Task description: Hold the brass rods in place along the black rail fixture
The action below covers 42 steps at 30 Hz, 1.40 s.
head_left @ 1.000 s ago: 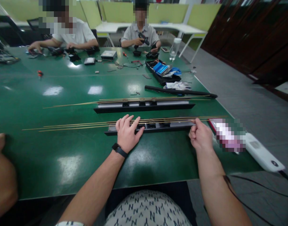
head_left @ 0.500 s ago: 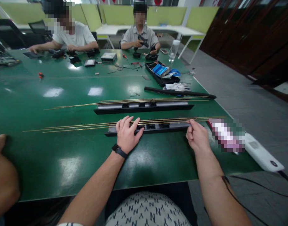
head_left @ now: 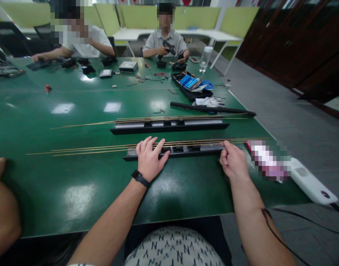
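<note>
In front of me a black channel with a grey inner strip and small black blocks (head_left: 204,150) lies lengthwise across the table. Several thin gold rods (head_left: 89,150) run over it, sticking out well past its left end. My left hand (head_left: 150,157), a dark watch on its wrist, rests across the rods and the channel with fingers spread. At the channel's right end, my right hand (head_left: 233,159) is closed, thumb and forefinger pinching a thin gold rod; the other fingers are curled in.
A similar channel (head_left: 169,129) with rods lies behind. Farther back are a black tube (head_left: 213,108), white gloves (head_left: 209,101) and a black tray (head_left: 183,90). At right lies a white power strip (head_left: 310,181). Another person's arm (head_left: 4,210) is at left; two people sit opposite.
Both my hands keep practically the same place on the channel and rods. Across the table, the person at left has raised a hand toward the head.
</note>
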Each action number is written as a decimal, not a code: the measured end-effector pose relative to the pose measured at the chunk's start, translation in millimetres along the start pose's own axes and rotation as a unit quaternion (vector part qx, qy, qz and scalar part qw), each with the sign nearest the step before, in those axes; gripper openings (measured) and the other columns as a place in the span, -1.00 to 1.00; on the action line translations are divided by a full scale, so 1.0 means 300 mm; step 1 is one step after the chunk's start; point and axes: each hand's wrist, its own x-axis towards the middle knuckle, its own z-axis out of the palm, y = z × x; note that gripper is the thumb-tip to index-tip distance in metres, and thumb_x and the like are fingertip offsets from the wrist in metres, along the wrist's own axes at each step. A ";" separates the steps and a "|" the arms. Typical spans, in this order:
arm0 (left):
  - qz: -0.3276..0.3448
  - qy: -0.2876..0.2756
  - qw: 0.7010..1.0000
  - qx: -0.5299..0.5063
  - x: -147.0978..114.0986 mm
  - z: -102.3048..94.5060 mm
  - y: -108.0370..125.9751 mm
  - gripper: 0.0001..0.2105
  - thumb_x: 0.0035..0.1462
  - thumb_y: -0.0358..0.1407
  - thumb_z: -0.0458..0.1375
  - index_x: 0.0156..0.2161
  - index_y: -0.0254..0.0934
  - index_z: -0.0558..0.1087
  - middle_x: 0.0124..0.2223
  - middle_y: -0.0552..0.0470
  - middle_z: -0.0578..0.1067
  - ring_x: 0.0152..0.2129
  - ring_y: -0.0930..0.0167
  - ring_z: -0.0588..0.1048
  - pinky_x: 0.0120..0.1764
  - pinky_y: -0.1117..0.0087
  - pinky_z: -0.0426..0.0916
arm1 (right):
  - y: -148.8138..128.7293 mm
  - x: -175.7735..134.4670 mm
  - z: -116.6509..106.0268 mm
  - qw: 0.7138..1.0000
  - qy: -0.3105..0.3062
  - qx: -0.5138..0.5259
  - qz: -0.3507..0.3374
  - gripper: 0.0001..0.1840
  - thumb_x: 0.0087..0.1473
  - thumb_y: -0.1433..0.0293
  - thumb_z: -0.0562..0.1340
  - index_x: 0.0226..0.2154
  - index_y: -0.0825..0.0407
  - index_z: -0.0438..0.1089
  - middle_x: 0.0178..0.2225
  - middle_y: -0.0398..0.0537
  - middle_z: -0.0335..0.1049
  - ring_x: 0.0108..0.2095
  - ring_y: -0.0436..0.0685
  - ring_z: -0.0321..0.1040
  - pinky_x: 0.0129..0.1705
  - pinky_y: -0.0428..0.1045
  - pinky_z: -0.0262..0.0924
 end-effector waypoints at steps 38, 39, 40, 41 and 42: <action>-0.006 -0.007 1.000 -0.013 0.000 -0.002 0.002 -0.60 0.30 -0.06 0.20 0.19 -0.07 0.52 0.20 -0.17 0.50 0.26 0.08 0.35 0.30 -0.05 0.08 | -0.005 -0.004 -0.004 1.000 0.030 0.006 0.008 -0.65 -0.03 0.15 0.50 -0.38 0.04 0.46 -0.71 -0.30 0.25 -0.84 -0.13 -0.02 -0.86 -0.20 -0.18; -0.008 -0.008 1.000 -0.014 0.000 -0.002 0.002 -0.59 0.30 -0.06 0.20 0.19 -0.07 0.52 0.20 -0.16 0.50 0.26 0.08 0.35 0.30 -0.05 0.08 | -0.003 -0.004 -0.004 1.000 0.025 0.002 0.011 -0.64 -0.02 0.13 0.50 -0.38 0.04 0.45 -0.72 -0.30 0.25 -0.84 -0.13 -0.02 -0.86 -0.20 -0.18; -0.009 -0.009 1.000 -0.014 0.000 -0.002 0.002 -0.59 0.30 -0.06 0.20 0.19 -0.07 0.52 0.20 -0.16 0.50 0.26 0.08 0.35 0.29 -0.05 0.08 | -0.001 -0.005 -0.004 1.000 0.020 -0.003 0.015 -0.62 -0.03 0.12 0.50 -0.38 0.04 0.45 -0.73 -0.30 0.24 -0.85 -0.13 -0.03 -0.86 -0.20 -0.18; -0.009 -0.009 1.000 -0.014 0.000 -0.002 0.002 -0.59 0.30 -0.06 0.20 0.19 -0.07 0.52 0.20 -0.16 0.50 0.25 0.08 0.35 0.29 -0.05 0.08 | 0.001 -0.005 -0.003 1.000 0.013 -0.007 0.018 -0.61 -0.03 0.11 0.50 -0.38 0.04 0.45 -0.73 -0.30 0.24 -0.85 -0.13 -0.03 -0.86 -0.20 -0.18; -0.009 -0.009 1.000 -0.013 0.000 -0.002 0.002 -0.59 0.30 -0.06 0.20 0.19 -0.07 0.51 0.20 -0.16 0.50 0.25 0.08 0.35 0.29 -0.05 0.09 | 0.002 -0.006 -0.002 1.000 0.007 -0.010 0.020 -0.61 -0.04 0.12 0.51 -0.38 0.05 0.45 -0.73 -0.29 0.24 -0.85 -0.13 -0.04 -0.86 -0.20 -0.19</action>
